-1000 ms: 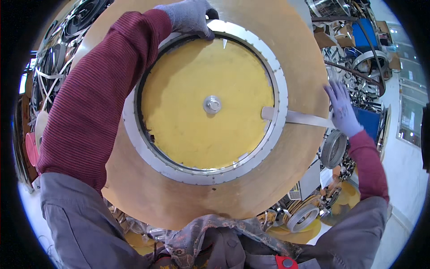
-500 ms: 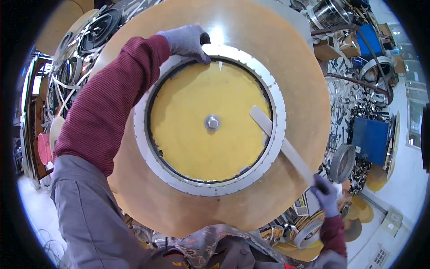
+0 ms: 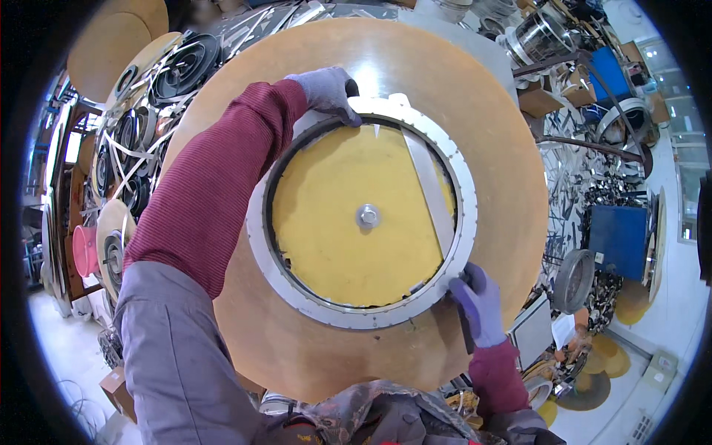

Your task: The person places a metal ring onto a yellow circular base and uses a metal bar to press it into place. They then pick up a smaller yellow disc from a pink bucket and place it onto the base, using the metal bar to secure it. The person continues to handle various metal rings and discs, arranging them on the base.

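The right hand (image 3: 480,308) is now at the ring (image 3: 356,318), the strip (image 3: 428,189) reaching farther across.

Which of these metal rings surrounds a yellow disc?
The silver ring on the round table, around the yellow disc, with the left hand on its far rim. Others, like the grey ring at right, are off the table.

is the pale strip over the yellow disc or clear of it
Over it: the pale strip crosses the yellow disc, right of the bolt.

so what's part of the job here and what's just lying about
Seemingly in use:
silver ring, left hand on it
yellow disc inside it
pale strip
round board beneath

Likely just lying about:
pink container
blue panel
cardboard box
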The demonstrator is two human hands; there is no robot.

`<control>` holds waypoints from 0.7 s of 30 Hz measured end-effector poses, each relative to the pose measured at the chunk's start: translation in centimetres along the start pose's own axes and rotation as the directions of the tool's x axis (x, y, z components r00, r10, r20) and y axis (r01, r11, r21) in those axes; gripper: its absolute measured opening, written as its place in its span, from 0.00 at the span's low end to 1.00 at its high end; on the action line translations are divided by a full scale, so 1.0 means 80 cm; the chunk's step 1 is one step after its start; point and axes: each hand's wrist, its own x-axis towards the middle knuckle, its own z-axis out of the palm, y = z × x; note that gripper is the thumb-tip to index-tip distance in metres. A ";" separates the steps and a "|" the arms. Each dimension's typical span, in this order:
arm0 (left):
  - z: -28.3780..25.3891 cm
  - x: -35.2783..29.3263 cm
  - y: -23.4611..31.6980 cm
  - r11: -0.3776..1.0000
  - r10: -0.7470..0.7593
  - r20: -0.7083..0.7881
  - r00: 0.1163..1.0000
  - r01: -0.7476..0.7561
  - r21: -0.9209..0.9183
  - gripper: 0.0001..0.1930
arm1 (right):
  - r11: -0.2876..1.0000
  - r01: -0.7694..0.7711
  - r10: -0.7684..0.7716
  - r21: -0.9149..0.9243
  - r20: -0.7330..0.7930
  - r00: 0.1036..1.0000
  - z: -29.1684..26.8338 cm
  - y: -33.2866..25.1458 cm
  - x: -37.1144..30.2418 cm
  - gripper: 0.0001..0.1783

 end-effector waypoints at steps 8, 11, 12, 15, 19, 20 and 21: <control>-0.044 -0.072 0.009 0.987 0.070 -0.162 0.984 -0.091 -0.129 0.27 | 0.979 0.199 -0.187 0.043 -0.200 0.962 0.011 -0.044 -0.019 0.23; -0.078 -0.136 -0.006 0.955 0.157 -0.250 0.956 -0.211 -0.207 0.27 | 0.947 0.322 -0.310 0.015 -0.236 0.921 0.015 -0.095 -0.051 0.23; -0.090 -0.172 -0.005 0.945 0.178 -0.285 0.942 -0.244 -0.216 0.27 | 0.937 0.348 -0.346 -0.034 -0.225 0.911 0.018 -0.119 -0.069 0.24; -0.109 -0.289 -0.021 0.938 0.096 -0.469 0.878 -0.238 -0.253 0.28 | 0.818 0.542 -0.573 -0.192 -0.198 0.795 0.036 -0.165 -0.112 0.25; -0.099 -0.438 -0.062 0.962 0.025 -0.652 0.758 -0.195 -0.190 0.27 | 0.461 0.763 -0.868 -0.452 -0.054 0.493 0.065 -0.208 -0.178 0.26; -0.085 -0.463 -0.060 0.960 -0.007 -0.687 0.726 -0.186 -0.207 0.27 | 0.334 0.766 -0.910 -0.550 0.026 0.415 0.068 -0.215 -0.193 0.27; -0.071 -0.499 -0.059 0.991 -0.013 -0.727 0.686 -0.088 -0.101 0.24 | 0.218 0.794 -0.949 -0.568 0.066 0.307 0.078 -0.217 -0.211 0.27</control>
